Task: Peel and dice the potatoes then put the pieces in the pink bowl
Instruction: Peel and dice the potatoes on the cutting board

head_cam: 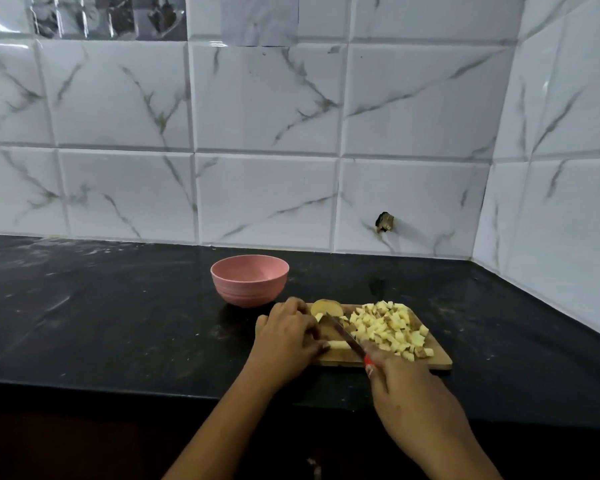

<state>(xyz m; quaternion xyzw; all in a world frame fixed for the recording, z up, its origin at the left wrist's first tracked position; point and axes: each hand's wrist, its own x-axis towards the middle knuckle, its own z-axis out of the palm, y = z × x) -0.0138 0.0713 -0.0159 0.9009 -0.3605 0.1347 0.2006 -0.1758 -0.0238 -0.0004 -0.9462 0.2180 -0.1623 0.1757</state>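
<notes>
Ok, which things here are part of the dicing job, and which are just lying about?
Job: pink bowl, wooden cutting board, red-handled knife, diced potato, potato strip, uncut potato half.
Just there: hole in wall tile.

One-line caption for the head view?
Left hand steadies potato strip, right hand slices with knife; pink bowl looks empty.

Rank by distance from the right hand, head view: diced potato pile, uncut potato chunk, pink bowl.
1. Pile of pale yellow diced potato: right part of the wooden cutting board, just beyond the right hand holding the red-handled knife.
2. Rounded yellow uncut potato chunk: board's far left corner.
3. Round pink bowl: off the board, on the black counter, farther left.
</notes>
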